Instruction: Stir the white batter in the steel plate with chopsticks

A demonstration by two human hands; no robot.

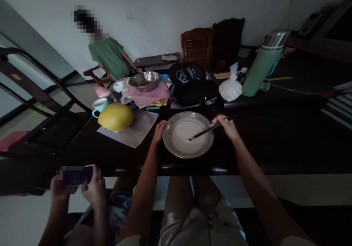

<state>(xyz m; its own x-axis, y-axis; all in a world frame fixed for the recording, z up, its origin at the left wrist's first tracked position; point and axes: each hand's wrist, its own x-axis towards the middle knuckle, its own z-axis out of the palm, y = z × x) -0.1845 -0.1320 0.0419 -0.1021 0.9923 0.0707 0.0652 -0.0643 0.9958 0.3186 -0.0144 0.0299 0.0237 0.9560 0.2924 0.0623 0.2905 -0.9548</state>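
A round metal basin [168, 143] stands on the dark table in front of me, with a pale, milky mixture [181, 138] inside. My left hand [159, 131] grips the basin's left rim. Over the right rim, my right hand [226, 125] is closed around a pair of dark chopsticks [206, 130]. Their tips dip into the mixture near its middle. A yellow ring shows on a finger of that hand.
Left lie a yellow bowl-shaped thing [115, 117] on a translucent sheet [140, 128], and a light-blue mug [96, 106]. Behind are another metal basin [144, 81], black bags [192, 88], a tied white-powder bag [231, 86] and a green flask [258, 70]. Two other people are nearby, one holding a phone [78, 175].
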